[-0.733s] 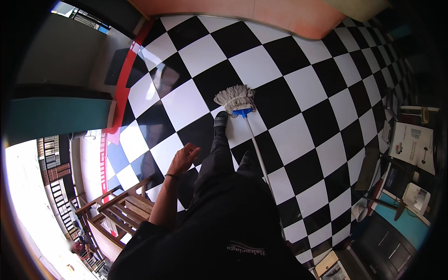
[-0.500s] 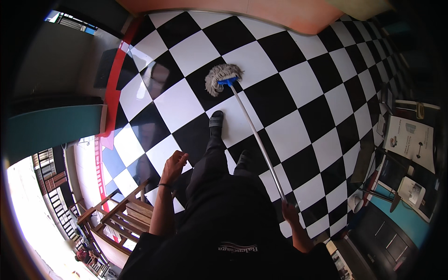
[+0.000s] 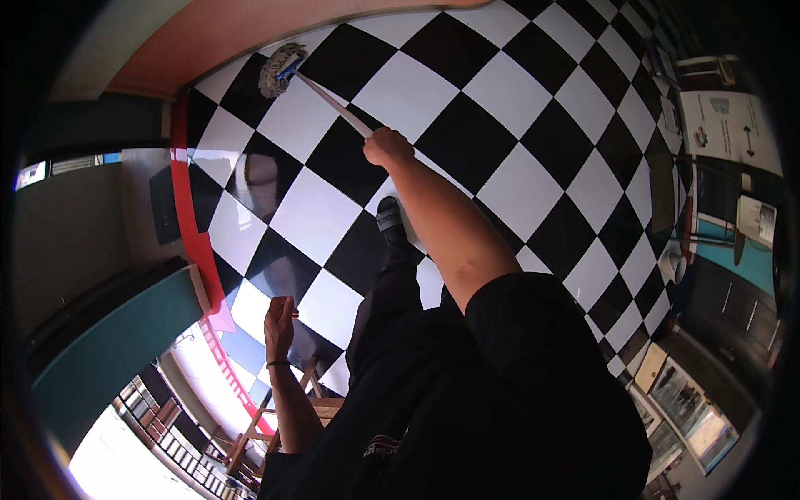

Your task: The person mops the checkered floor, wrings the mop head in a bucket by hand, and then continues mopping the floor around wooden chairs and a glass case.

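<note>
In the head view, a glossy floor (image 3: 467, 125) of large black and white square tiles is seen, with light reflected on the tiles at the left. The floor is bordered on the left by a red strip (image 3: 190, 225), beyond which a grey wall and a teal panel (image 3: 108, 342) are found. An orange wall (image 3: 233, 33) is seen along the far edge. A mop (image 3: 279, 71) is laid with its stringy head on the floor close to that far edge, near the red strip, and its pale handle is slanted back toward the person. The handle's near end is gripped by the right hand (image 3: 387, 148), fingers wrapped around it, the arm stretched forward. The left hand (image 3: 281, 321) is held free at the side, fingers loosely curled, nothing in it. A wooden chair (image 3: 267, 417) is placed just below it. A black shoe (image 3: 390, 218) is planted on the tiles. Furniture and framed pictures are crowded along the right rim.
</note>
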A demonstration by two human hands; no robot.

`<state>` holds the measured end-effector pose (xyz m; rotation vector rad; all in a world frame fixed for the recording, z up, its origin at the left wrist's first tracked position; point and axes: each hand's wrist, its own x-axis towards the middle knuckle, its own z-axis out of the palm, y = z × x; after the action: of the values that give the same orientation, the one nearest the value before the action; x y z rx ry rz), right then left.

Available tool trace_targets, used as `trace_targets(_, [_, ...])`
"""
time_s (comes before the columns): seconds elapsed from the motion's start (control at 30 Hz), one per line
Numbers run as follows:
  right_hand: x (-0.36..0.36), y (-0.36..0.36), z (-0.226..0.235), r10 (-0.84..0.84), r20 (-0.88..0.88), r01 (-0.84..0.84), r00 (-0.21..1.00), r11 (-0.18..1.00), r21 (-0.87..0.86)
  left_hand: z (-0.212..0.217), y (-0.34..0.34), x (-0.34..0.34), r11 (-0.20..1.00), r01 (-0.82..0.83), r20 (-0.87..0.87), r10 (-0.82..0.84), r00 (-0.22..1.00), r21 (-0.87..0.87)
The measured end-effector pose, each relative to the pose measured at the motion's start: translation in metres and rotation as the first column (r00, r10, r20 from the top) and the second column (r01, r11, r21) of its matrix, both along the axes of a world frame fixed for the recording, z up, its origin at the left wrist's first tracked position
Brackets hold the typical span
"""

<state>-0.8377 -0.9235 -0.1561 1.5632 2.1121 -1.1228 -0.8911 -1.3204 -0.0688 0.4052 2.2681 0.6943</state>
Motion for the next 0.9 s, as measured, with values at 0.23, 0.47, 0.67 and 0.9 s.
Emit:
trace_targets(0.23, [0.121,-0.015,0.000,0.032,0.044,-0.035,0.999,0.997,0.073,0.008,-0.002,0.019,0.988,0.153,-0.100,-0.154,0.983,-0.017])
trace_targets(0.47, [0.367,-0.091,-0.018,-0.111,0.139,0.113,0.984,0.994,-0.005,-0.024,0.006,0.095,0.941,0.335,-0.044,-0.333,0.942,0.056])
trace_targets(0.67, [0.628,-0.241,-0.003,-0.224,0.246,0.250,0.943,0.965,-0.080,-0.051,0.046,0.185,0.787,0.617,0.184,-0.607,0.773,0.000])
trace_targets(0.9, [0.800,-0.508,0.081,-0.558,0.476,0.703,0.680,0.680,-0.207,-0.018,0.125,0.251,0.643,0.764,0.064,-0.766,0.640,0.050])
